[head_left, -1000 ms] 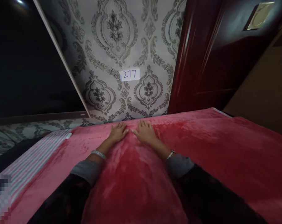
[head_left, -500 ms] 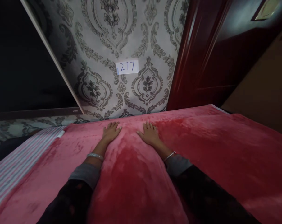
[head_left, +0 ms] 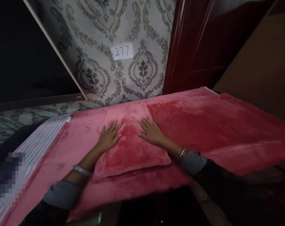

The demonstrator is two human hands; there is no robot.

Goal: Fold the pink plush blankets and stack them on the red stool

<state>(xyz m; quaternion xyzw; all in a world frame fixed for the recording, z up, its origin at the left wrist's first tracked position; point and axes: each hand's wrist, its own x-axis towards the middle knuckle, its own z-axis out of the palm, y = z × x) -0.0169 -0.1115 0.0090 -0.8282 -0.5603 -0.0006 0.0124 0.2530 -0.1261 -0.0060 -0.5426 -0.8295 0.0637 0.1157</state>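
A plush red-and-pink piece of cloth (head_left: 135,153), roughly rectangular and looking folded, lies flat on a larger plush red blanket (head_left: 194,125). On its left part rests my left hand (head_left: 109,136), palm down with the fingers spread. My right hand (head_left: 152,131) lies flat near its right edge, fingers stretched out. Neither hand grips anything. The cloth's near edge is loose and shows a dark gap below it. Whether it is joined to the blanket at the far side I cannot tell.
Striped fabric (head_left: 45,135) lies along the blanket's left side. Behind stands a patterned wall (head_left: 142,69) with a paper label (head_left: 122,51) reading 277. A large dark screen (head_left: 31,56) is at left, a dark red wooden door or panel (head_left: 199,47) at right.
Both hands have drawn back from the far edge toward me over the cloth, staying flat. The view has shifted, and the cloth's near edge and the blanket's front edge now show.
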